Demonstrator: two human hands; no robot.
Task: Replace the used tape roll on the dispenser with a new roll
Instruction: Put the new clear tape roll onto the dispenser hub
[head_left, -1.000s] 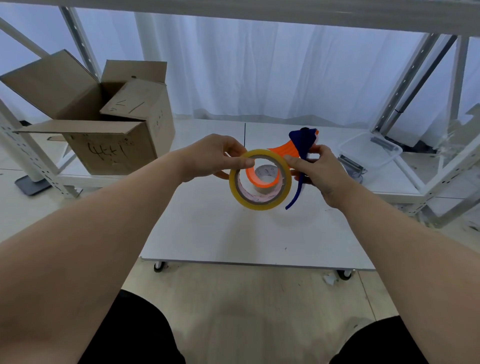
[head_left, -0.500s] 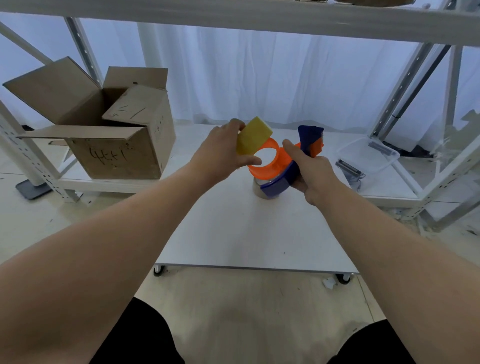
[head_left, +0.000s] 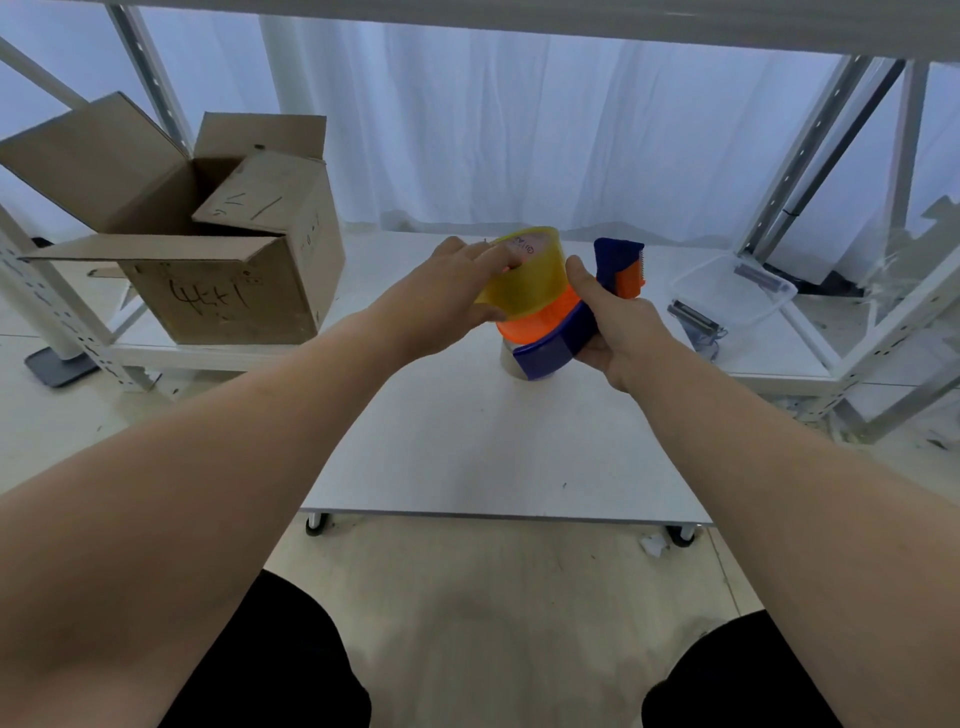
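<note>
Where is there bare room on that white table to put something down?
The table is bare from the pale roll to its front edge. It is crowded further back: left hand and right hand work above the roll, a cardboard box stands left, a clear tray right.

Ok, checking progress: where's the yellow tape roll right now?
Centre of the head view: the left hand grips the yellow tape roll, tilted on the tape dispenser held in the right hand, above the table.

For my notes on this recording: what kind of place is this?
Probably a storeroom or packing area: perforated grey metal shelving posts, an open brown cardboard box, and a white wheeled table.
</note>
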